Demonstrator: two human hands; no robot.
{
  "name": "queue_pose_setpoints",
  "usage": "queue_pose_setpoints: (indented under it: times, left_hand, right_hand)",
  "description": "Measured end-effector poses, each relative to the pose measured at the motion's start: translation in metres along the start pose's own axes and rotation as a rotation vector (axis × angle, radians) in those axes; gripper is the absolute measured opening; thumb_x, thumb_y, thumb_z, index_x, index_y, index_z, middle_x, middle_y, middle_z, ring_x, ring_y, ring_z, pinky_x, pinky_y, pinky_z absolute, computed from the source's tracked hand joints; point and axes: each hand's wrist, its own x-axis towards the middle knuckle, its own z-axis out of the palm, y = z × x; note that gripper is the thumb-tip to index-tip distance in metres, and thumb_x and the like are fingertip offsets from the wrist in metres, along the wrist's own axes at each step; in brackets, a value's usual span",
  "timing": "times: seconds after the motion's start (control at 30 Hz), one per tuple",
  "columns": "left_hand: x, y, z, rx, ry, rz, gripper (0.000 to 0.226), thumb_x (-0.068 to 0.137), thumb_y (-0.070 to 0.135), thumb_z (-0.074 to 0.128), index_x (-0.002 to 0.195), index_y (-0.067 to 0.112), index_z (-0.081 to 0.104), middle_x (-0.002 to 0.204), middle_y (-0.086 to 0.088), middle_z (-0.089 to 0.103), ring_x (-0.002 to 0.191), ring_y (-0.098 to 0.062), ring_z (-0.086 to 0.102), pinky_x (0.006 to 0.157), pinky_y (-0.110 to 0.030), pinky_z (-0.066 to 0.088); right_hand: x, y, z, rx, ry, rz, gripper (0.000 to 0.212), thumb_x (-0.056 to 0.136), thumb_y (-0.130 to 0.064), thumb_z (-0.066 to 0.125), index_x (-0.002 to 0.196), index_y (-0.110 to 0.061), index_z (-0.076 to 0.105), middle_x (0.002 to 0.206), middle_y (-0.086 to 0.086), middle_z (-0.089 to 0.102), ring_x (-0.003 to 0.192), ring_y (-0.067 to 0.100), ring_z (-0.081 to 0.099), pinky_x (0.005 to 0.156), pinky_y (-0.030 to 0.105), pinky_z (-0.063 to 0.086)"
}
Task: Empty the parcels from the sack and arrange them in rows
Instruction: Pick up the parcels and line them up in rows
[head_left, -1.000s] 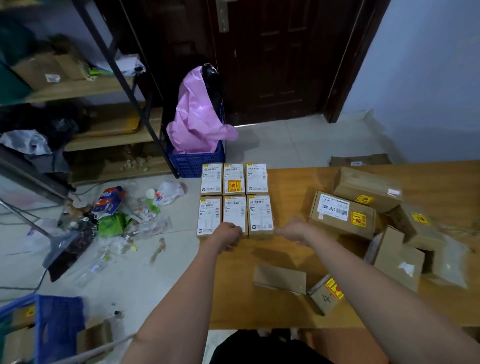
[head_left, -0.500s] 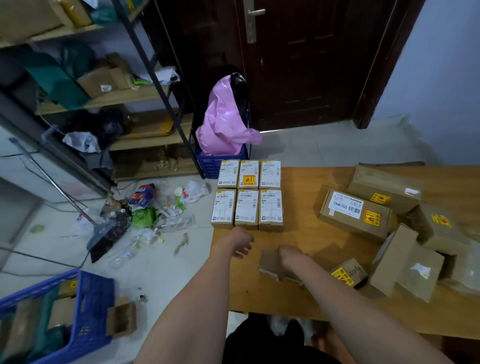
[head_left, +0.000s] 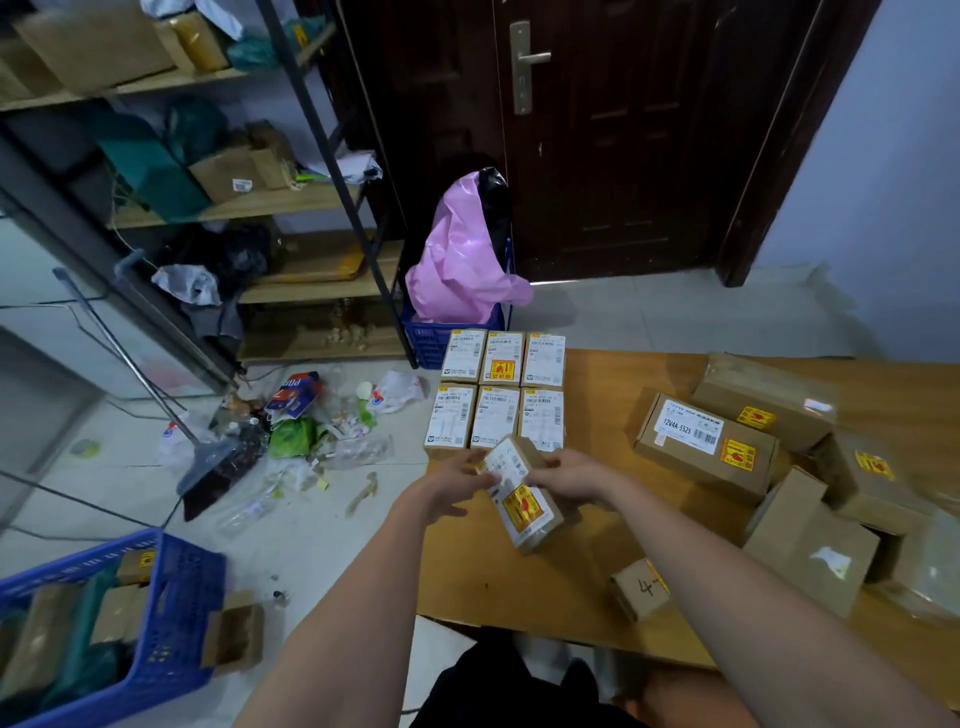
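Several small labelled cardboard parcels (head_left: 496, 392) lie in two neat rows at the far left corner of the wooden table (head_left: 587, 582). Just in front of them I hold a small brown parcel (head_left: 522, 496) with a white label and a yellow-red sticker, tilted above the table. My left hand (head_left: 449, 488) grips its left end, and my right hand (head_left: 569, 478) grips its right side. Unsorted cardboard parcels (head_left: 706, 441) are heaped on the right half of the table. A small box marked "4" (head_left: 639, 590) lies near the front edge.
A blue crate (head_left: 447, 338) with a pink plastic bag (head_left: 460, 265) stands on the floor behind the table. Litter and a broom (head_left: 208, 462) lie to the left. Another blue crate (head_left: 171, 623) with boxes sits at lower left. Shelves and a dark door are behind.
My right hand picked the small brown parcel up off the table, and my left hand came over to grip it too. The parcel now shows its labelled face. The camera tilted up.
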Motion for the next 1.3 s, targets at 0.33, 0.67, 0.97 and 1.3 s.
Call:
queue_pose_setpoints:
  times: [0.33,0.67,0.97,1.3]
  left_hand:
    - [0.007,-0.017,-0.036,-0.21,-0.119,0.023,0.059,0.092,0.038,0.067,0.142,0.025,0.038,0.128,-0.011,0.062,0.114,-0.036,0.062,0.1,-0.054,0.049]
    - [0.022,-0.055,-0.084,-0.396,-0.178,-0.016,0.059,0.091,0.024,0.071,0.141,0.022,0.041,0.115,-0.013,0.071,0.103,-0.035,0.069,0.094,-0.052,0.054]
    - [0.054,-0.085,-0.111,-0.367,-0.12,-0.044,0.05,0.092,0.024,0.068,0.136,0.008,0.053,0.114,-0.011,0.072,0.096,-0.03,0.073,0.088,-0.043,0.059]
    - [0.092,-0.104,-0.122,-0.232,-0.136,-0.051,0.047,0.096,0.014,0.062,0.141,0.01,0.049,0.122,-0.01,0.067,0.102,-0.025,0.07,0.076,-0.032,0.06]
  right_hand:
    - [0.004,-0.025,0.017,0.361,-0.123,0.041,0.037,0.095,-0.033,0.065,0.125,-0.013,0.063,0.111,0.007,0.074,0.102,0.023,0.07,0.088,0.038,0.057]
    - [0.023,-0.048,0.073,0.469,-0.063,0.083,0.033,0.091,-0.029,0.071,0.12,-0.013,0.066,0.107,0.005,0.076,0.101,0.021,0.071,0.085,0.04,0.057]
    - [0.051,-0.065,0.125,0.429,-0.006,0.216,0.035,0.094,-0.021,0.068,0.124,-0.005,0.059,0.11,0.008,0.072,0.088,0.018,0.068,0.07,0.033,0.053]
    - [0.103,-0.058,0.16,0.41,0.056,0.324,0.041,0.095,-0.02,0.066,0.132,-0.005,0.055,0.124,0.012,0.067,0.1,0.022,0.064,0.063,0.026,0.049]
